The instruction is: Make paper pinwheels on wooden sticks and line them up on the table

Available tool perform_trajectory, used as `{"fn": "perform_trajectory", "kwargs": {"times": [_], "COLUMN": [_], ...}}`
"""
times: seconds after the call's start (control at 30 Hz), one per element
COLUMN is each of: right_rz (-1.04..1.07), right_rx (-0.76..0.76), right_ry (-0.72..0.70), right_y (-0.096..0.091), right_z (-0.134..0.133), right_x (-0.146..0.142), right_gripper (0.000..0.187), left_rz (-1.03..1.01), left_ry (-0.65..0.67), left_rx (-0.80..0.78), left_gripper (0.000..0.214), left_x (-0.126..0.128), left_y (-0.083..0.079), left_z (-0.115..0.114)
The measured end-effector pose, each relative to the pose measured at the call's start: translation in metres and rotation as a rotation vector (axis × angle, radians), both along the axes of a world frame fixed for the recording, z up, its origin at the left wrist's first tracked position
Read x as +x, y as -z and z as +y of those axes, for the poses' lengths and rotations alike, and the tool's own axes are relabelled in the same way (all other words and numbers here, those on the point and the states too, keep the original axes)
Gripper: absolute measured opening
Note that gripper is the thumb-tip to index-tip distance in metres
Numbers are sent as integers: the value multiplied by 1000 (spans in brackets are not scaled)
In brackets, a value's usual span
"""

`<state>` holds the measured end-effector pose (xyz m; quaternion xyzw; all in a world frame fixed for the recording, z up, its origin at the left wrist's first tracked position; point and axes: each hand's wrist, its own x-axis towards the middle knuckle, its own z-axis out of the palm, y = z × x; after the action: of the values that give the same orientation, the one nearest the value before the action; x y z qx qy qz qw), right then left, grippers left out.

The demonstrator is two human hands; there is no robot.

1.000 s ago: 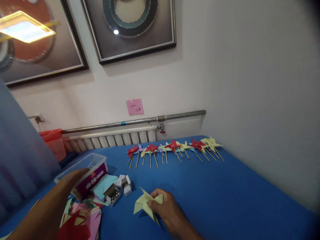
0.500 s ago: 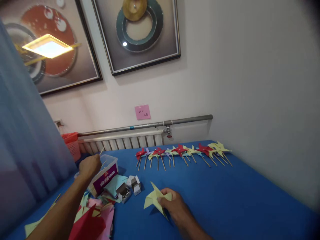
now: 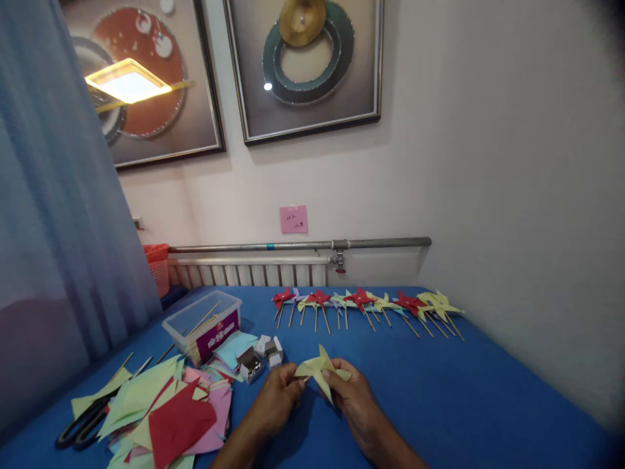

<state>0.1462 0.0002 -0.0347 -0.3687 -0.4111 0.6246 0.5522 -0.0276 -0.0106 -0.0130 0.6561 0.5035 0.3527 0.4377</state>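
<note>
In my right hand (image 3: 355, 397) is a pale yellow paper pinwheel (image 3: 318, 371), pinched near its centre between thumb and fingers. My left hand (image 3: 279, 398) is closed round a thin wooden stick (image 3: 306, 379); only a short tip shows, close to the pinwheel's left blade, and the fist hides the rest. Whether the tip touches the paper I cannot tell. Just beyond my left hand are a small open box of metal pins (image 3: 250, 365) and a white carton (image 3: 273, 352). A clear plastic box (image 3: 202, 322) with wooden sticks inside stands further left.
Finished pinwheels on sticks (image 3: 361, 299) lie in a row at the back of the blue-covered table (image 3: 439, 404). Cut coloured paper (image 3: 180, 420) is piled at front left, beside black-handled scissors (image 3: 88, 420). A blue curtain (image 3: 63, 195) hangs at the left.
My left hand has come from above the clear box, stick in its grip, rightward and nearer to the pinwheel. My right hand still holds the pinwheel; the view has shifted left.
</note>
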Motion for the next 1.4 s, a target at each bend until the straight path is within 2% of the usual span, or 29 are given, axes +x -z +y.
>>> {"fn": "perform_trajectory", "kwargs": {"times": [0.2,0.3,0.53,0.7,1.0,1.13,1.4], "right_rz": [-65,-54,10,16,-1,7,28], "right_rx": [-14,-19,-54,-48,-31,-46,-65], "right_ry": [104,109,105,109,129,116,126], "right_y": [7,7,-2,-10,-7,-9,-10], "right_z": [4,5,-1,-7,-5,-6,-6], "right_x": [1,1,-1,-1,-1,-1,-2], "right_gripper": [36,33,30,32,36,37,36], "left_rz": [-88,-73,94,87,124,112,122], "left_ry": [16,1,-180,-165,-239,-210,-210], "left_rx": [-15,-13,137,123,112,96,158], "left_gripper": [22,26,27,25,29,32,28], "left_x": [4,8,14,14,15,16,17], "left_y": [3,4,3,3,3,4,6], "left_z": [1,-1,-4,-4,-4,-3,-5]}}
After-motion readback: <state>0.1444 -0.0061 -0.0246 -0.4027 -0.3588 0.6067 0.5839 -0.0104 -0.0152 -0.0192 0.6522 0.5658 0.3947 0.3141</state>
